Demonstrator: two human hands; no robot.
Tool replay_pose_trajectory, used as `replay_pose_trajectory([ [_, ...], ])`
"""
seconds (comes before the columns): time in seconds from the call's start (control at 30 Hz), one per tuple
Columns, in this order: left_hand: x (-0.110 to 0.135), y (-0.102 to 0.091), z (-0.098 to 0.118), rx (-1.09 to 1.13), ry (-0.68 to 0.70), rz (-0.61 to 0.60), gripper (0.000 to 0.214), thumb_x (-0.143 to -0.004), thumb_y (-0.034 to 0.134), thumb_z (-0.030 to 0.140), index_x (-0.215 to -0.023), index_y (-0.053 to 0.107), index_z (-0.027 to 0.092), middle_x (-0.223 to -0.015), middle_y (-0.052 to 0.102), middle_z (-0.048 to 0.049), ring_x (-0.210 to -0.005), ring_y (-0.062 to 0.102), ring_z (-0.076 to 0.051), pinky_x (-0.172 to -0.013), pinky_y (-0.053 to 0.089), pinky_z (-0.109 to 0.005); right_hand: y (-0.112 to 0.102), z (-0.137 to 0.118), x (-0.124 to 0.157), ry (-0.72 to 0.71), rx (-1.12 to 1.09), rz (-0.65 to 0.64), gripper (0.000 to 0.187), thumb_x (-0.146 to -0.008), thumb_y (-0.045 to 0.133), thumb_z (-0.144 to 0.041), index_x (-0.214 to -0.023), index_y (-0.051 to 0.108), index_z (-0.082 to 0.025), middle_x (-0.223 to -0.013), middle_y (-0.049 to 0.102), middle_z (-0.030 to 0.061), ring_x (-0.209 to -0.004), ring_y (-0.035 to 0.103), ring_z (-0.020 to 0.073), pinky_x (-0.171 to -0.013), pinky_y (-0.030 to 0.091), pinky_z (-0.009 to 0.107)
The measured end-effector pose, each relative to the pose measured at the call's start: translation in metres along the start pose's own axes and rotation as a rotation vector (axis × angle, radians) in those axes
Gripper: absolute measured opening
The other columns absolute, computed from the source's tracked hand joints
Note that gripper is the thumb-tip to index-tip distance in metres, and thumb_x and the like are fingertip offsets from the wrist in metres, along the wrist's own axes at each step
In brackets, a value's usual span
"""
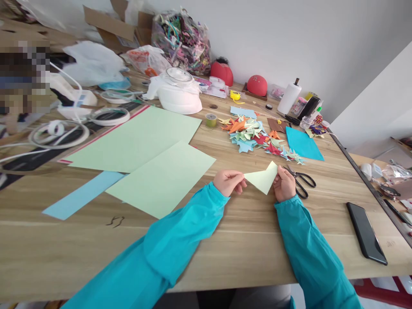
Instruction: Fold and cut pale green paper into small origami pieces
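A small pale green folded paper [262, 179] is stretched between my two hands, just above the wooden table. My left hand [229, 182] pinches its left corner between thumb and fingers. At the paper's right edge, my right hand [284, 183] grips it with the thumb in front. Black-handled scissors [301, 180] lie right beside my right hand, their blades partly hidden behind it. Large pale green paper sheets [164, 180] rest to the left of my left hand, with a light blue paper strip [82, 195] partly under them. Beyond my hands is a pile of folded paper pieces [249, 135] in several colours.
A black phone [367, 233] lies at the right, near the table's edge. Turquoise paper [304, 143] is behind the scissors. A spool [210, 120], a yellow tape measure [235, 95] and red domed objects [256, 85] stand farther back. Coiled white cable [58, 135] lies left.
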State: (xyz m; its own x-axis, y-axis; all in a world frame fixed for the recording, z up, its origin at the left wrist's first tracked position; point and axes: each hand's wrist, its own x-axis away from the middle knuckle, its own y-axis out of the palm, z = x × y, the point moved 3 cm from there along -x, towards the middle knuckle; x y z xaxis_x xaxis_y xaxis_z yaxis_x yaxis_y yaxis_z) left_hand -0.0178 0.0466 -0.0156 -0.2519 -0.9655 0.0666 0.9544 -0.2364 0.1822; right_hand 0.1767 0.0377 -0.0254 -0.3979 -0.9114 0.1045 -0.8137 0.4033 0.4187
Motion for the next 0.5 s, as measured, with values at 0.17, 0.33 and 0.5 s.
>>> replay_pose_trajectory([
  [0.17,-0.0022,-0.0037,0.0018,-0.041,0.13,0.106,0.027,-0.066,0.06,0.037,-0.061,0.064,0.011,-0.058,0.065,-0.005,-0.037,0.05,-0.009,-0.036,0.045,-0.022,0.0021,-0.0003,0.0021,-0.037,0.024,-0.002,0.034,-0.058,0.076,-0.042,-0.058,0.052,-0.017,-0.043,0.044,-0.0074,-0.04,0.04,0.0054,-0.037,0.031,0.02],
  [0.33,-0.0031,-0.0037,0.0012,-0.026,0.142,0.118,0.028,-0.067,0.062,0.038,-0.068,0.065,0.011,-0.064,0.066,-0.0054,-0.037,0.05,-0.008,-0.035,0.045,-0.023,0.0009,0.0,0.002,-0.058,0.026,0.027,0.035,-0.056,0.076,-0.044,-0.065,0.055,-0.019,-0.048,0.048,-0.0079,-0.044,0.045,0.0058,-0.038,0.034,0.019],
  [0.5,-0.0017,-0.0017,0.0022,-0.016,0.171,0.139,0.027,-0.067,0.062,0.036,-0.072,0.065,0.01,-0.066,0.066,-0.0058,-0.037,0.049,-0.007,-0.035,0.045,-0.022,0.0001,0.0007,0.0013,-0.062,0.0,0.033,0.031,-0.055,0.078,-0.038,-0.065,0.056,-0.019,-0.049,0.049,-0.0076,-0.044,0.046,0.006,-0.039,0.035,0.019],
])
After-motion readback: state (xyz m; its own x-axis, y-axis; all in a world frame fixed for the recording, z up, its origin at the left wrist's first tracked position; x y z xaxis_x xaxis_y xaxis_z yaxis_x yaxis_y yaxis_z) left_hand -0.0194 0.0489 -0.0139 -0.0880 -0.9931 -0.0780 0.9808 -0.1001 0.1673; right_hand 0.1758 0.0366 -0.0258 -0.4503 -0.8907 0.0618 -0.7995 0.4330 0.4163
